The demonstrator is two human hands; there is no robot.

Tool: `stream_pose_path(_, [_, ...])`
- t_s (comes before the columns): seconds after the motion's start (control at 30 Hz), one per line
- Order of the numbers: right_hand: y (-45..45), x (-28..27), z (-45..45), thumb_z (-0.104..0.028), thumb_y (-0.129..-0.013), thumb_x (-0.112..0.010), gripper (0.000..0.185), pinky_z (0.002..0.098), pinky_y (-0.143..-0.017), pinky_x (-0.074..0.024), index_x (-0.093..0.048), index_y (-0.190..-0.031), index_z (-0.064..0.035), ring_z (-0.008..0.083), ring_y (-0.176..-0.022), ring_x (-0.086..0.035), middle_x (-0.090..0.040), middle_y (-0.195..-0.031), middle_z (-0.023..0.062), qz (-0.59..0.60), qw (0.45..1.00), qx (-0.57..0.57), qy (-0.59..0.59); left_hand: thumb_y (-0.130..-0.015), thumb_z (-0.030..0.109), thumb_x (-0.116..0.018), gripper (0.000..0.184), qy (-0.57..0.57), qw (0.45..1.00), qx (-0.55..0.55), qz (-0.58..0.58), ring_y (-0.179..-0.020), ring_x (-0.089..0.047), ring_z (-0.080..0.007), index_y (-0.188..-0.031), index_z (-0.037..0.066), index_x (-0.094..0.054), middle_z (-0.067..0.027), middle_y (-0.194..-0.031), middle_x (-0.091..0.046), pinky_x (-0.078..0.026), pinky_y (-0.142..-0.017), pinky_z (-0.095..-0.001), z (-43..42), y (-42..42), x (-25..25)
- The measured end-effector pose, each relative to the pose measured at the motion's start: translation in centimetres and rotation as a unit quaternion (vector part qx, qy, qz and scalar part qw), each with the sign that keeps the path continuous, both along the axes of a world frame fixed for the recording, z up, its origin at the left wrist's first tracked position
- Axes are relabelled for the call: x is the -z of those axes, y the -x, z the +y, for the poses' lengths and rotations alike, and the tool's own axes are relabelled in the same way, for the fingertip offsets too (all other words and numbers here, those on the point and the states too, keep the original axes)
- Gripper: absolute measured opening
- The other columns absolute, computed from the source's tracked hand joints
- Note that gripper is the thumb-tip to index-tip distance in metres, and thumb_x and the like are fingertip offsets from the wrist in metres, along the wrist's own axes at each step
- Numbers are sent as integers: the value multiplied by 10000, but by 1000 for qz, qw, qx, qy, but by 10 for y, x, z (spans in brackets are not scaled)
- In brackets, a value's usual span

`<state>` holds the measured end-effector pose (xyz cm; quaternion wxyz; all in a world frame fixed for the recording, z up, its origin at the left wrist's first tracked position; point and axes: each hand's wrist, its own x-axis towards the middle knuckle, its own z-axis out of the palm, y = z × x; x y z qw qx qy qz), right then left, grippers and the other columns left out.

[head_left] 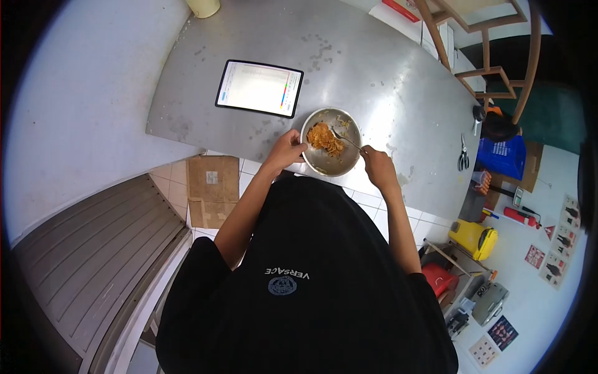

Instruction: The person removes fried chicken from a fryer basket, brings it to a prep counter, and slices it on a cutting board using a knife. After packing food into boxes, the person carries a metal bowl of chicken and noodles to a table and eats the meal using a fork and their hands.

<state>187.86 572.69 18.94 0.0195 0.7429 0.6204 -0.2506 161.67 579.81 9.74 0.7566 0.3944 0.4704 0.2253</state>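
A round metal bowl [330,166] rests near the front edge of the steel table. Inside it lies an orange-brown food mixture [322,139], mostly in a clump on the left side, with small bits on the walls. My left hand [287,149] grips the bowl's left rim. My right hand [377,165] is closed on the handle of a spoon [349,141], which slants over the right rim with its head against the food. Behind the bowl to the left, a tablet [260,88] with a lit screen lies flat on the table.
The steel table [355,50] has scattered wet spots. Pliers [463,154] lie near its right edge. A cream container [204,7] stands at the back left. Wooden frames [486,50] rise at the back right. Flattened cardboard [212,191] is on the floor.
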Motion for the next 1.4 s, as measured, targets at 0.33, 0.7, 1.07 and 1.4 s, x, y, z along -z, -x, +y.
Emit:
stream_pose_path(0.33, [20, -31, -1, -236, -967, -515, 287, 507, -717, -540, -665, -1190, -133, 397, -786, -667, -680, -827, 202, -47, 998, 17, 29, -863, 41, -622, 179, 20, 1000, -5, 0, -902, -584, -169, -918, 26, -453, -86, -971, -519, -649, -691, -347, 25, -20, -7])
stream_pose_path(0.7, [11, -26, 14, -115, -923, -521, 211, 499, -698, -545, -667, -1067, -67, 399, -793, -666, -655, -897, 193, -31, 1000, 5, 3, -904, 62, -590, 117, 32, 999, 28, 24, -935, -592, -141, -948, 57, -481, -60, -1020, -537, -632, -739, -329, 31, -15, -9])
stream_pose_path(1.07, [20, -22, 18, -11, -836, -509, 429, 491, -676, -551, -613, -1244, -94, 368, -762, -677, -668, -885, 212, -95, 994, -45, 29, -935, 87, -579, 504, 92, 992, -83, 29, -1097, -614, -232, -1385, 77, -353, -159, -1242, -562, -595, -863, -410, 15, -17, -16])
stream_pose_path(1.4, [42, -18, 5, -54, -824, -563, 395, 480, -705, -566, -605, -1215, -94, 379, -791, -683, -647, -910, 206, -33, 994, -85, 66, -971, 92, -565, 660, 77, 994, -62, -47, -1156, -593, -239, -1542, 154, -241, -150, -1283, -556, -564, -918, -414, 9, -13, -3])
